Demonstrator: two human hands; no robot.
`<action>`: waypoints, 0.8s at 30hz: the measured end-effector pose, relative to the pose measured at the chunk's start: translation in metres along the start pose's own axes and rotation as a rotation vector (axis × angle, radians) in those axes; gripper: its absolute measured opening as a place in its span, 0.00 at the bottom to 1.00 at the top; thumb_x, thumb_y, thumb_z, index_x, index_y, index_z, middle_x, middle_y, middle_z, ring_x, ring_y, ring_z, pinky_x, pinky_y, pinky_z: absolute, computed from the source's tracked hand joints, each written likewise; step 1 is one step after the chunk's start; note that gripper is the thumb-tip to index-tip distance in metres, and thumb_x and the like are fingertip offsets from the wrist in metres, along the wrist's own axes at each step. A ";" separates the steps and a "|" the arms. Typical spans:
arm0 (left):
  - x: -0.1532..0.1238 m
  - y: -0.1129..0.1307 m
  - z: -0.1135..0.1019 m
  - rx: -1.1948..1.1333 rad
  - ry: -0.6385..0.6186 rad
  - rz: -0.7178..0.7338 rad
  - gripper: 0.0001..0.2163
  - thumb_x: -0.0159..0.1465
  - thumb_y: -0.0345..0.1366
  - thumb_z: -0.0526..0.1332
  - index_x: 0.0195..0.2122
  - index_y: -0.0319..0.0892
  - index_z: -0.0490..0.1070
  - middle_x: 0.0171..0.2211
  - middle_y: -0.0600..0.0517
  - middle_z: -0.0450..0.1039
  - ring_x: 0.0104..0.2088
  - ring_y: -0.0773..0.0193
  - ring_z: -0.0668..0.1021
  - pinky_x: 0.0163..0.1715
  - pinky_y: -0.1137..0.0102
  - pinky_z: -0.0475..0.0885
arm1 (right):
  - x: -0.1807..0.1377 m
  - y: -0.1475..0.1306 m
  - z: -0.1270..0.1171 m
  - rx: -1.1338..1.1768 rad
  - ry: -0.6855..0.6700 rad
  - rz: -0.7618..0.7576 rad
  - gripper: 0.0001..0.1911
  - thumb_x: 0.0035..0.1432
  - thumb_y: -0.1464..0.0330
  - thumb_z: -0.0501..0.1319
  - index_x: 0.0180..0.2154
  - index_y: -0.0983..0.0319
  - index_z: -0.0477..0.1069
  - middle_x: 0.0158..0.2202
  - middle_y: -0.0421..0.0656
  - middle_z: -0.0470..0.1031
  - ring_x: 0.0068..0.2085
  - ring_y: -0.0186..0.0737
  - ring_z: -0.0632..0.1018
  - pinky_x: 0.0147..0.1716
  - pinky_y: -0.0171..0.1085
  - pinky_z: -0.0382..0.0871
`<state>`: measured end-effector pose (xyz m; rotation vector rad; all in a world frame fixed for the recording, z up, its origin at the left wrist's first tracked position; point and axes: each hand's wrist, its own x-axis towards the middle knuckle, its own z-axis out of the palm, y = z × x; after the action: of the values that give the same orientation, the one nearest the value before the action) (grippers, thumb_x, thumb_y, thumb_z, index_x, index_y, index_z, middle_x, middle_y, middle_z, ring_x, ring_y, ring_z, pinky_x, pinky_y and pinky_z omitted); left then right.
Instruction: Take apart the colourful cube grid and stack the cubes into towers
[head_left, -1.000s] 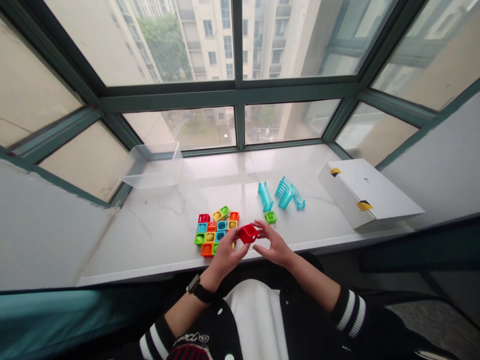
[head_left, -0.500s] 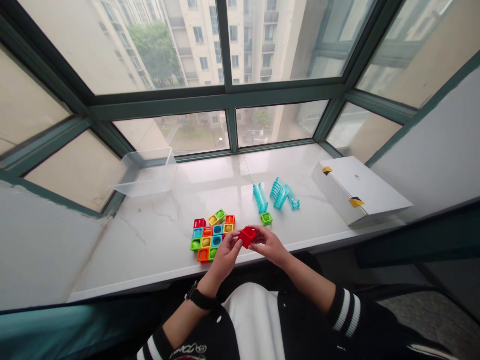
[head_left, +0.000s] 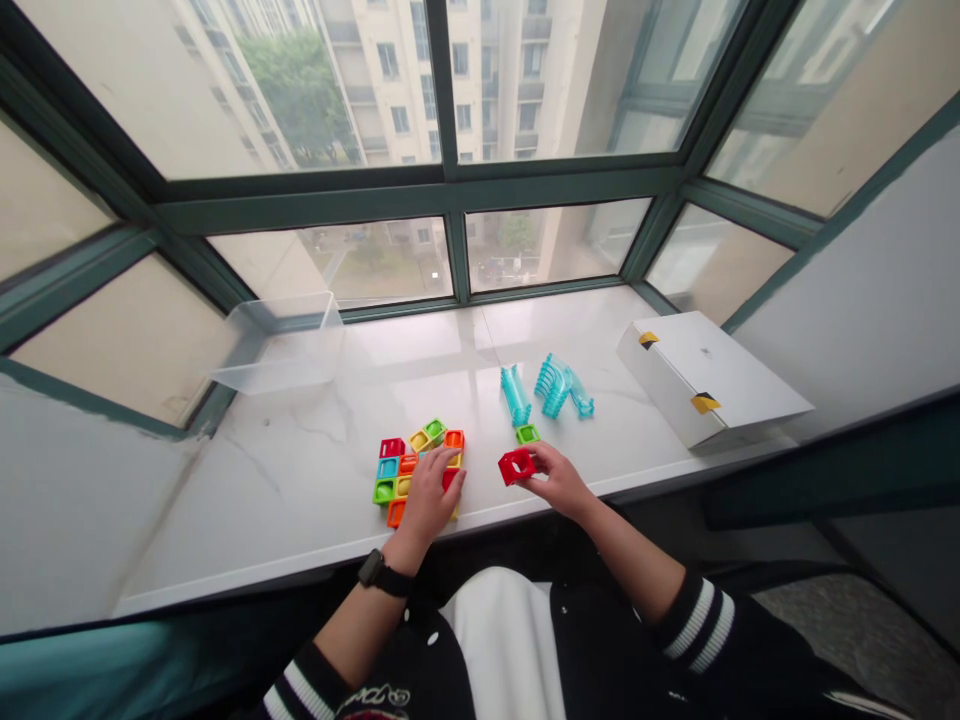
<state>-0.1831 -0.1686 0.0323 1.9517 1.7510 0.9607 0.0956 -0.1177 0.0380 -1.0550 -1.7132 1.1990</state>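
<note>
A red hollow plastic cube [head_left: 517, 466] sits in the right hand [head_left: 559, 482], low in the middle of the frame, with the fingers [head_left: 541, 461] closed around it. Just above it lies a small green square block [head_left: 527, 434], and no hand holds it. The left hand [head_left: 426, 500] lies on a patch of bright plastic blocks [head_left: 394, 470], fingers curled down, but I cannot tell if it grips one. Those blocks are packed close together, and the red cube and green block are outside the patch. Two clear blue ribbed plastic tubes [head_left: 516, 395] [head_left: 556, 388] lie nearby on the white marble windowsill [head_left: 247, 480], with a white cardboard box [head_left: 705, 380] at right and a clear plastic tub [head_left: 277, 345] at upper left
</note>
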 end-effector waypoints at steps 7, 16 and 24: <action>0.003 -0.040 0.011 0.504 0.006 -0.089 0.30 0.70 0.50 0.59 0.71 0.46 0.64 0.75 0.38 0.55 0.74 0.35 0.55 0.72 0.35 0.44 | 0.007 0.053 -0.069 -0.149 0.312 0.188 0.29 0.53 0.55 0.72 0.54 0.60 0.76 0.51 0.50 0.82 0.47 0.51 0.84 0.50 0.51 0.81; 0.004 -0.052 0.018 0.555 -0.032 -0.118 0.28 0.71 0.51 0.56 0.67 0.43 0.70 0.72 0.38 0.61 0.73 0.37 0.59 0.72 0.40 0.49 | 0.017 0.098 -0.109 -0.402 0.379 0.373 0.24 0.51 0.61 0.69 0.51 0.56 0.76 0.50 0.46 0.83 0.45 0.48 0.83 0.46 0.45 0.77; 0.004 -0.050 0.018 0.563 -0.015 -0.115 0.27 0.71 0.50 0.56 0.67 0.44 0.71 0.71 0.39 0.63 0.72 0.37 0.59 0.72 0.40 0.49 | 0.039 0.108 -0.093 -0.516 0.276 0.336 0.25 0.51 0.66 0.68 0.52 0.56 0.75 0.50 0.46 0.82 0.44 0.47 0.82 0.47 0.43 0.75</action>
<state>-0.2074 -0.1525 -0.0119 2.1240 2.2749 0.4353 0.1882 -0.0300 -0.0365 -1.7869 -1.7039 0.7580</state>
